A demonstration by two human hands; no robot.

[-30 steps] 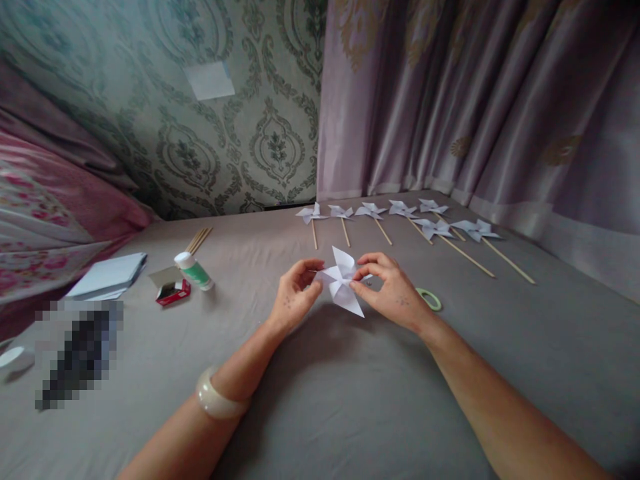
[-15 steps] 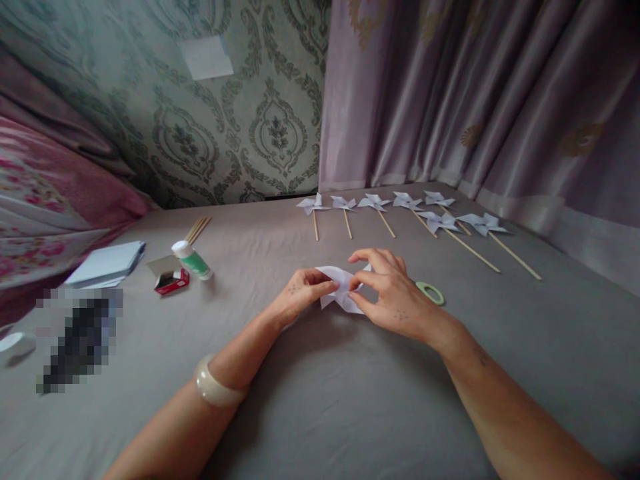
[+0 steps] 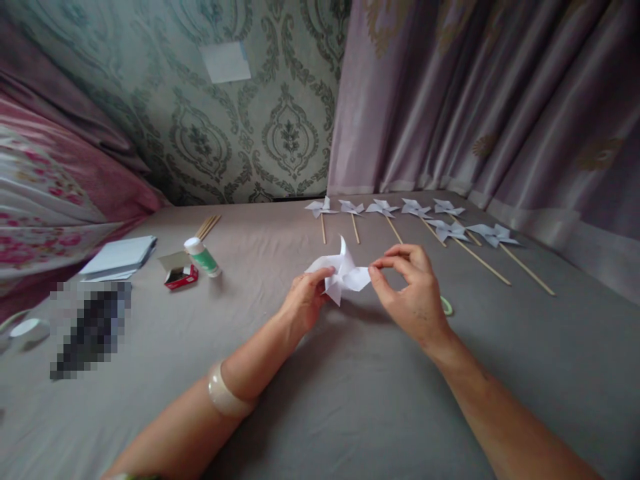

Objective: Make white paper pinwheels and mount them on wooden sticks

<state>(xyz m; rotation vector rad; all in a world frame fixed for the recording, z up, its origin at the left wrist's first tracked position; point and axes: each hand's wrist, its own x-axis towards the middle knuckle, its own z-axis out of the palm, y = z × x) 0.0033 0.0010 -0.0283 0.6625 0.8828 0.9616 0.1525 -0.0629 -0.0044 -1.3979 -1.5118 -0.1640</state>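
A white paper pinwheel [image 3: 345, 275], with no stick seen on it, is held up in front of me. My left hand [image 3: 306, 293] grips its left side, the thumb lying near the centre and the fingers behind the paper. With thumb and forefinger, my right hand [image 3: 407, 287] pinches the tip of its right blade. One blade points upward and another hangs down. Behind my right hand lies a pale green ring [image 3: 447, 306], partly hidden by the wrist.
Several finished pinwheels on sticks [image 3: 451, 231] lie at the back right. To the left are a glue stick [image 3: 203, 259], a small red box [image 3: 181, 277], wooden sticks [image 3: 208, 227] and a paper stack [image 3: 120, 257]. A blurred dark item [image 3: 93, 333] lies nearer, on the grey cloth [image 3: 350, 400].
My right hand has moved from the pinwheel's middle out to its right blade tip. The pinwheel is now more exposed, with one blade standing up. The view has shifted slightly.
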